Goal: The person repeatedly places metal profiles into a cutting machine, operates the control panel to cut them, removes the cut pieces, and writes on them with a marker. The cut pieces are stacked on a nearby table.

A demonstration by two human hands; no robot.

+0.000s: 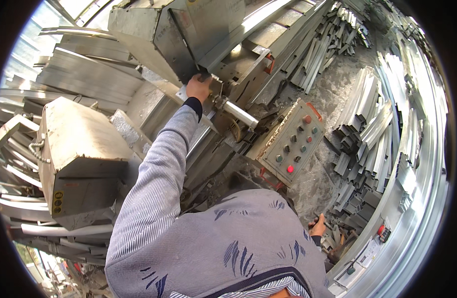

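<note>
My left hand (198,88) reaches forward to the grey metal machine, its arm in a striped sleeve. Its fingers are curled at the lower corner of a large metal housing (174,42), around a small dark part (204,77) that I cannot make out clearly. Just right of that hand is a silver cylinder (241,114). Low on the right, beyond my body, my right hand (318,226) is closed with the thumb up; what it holds, if anything, is too small to tell. Cut metal profiles (360,203) lie close to it.
A control box (293,141) with several buttons and knobs, one bright red, stands in front of me. Another metal housing (84,154) is at left. Piles of aluminium profiles (370,114) cover the right side. A rail with a red button (383,233) runs along the lower right.
</note>
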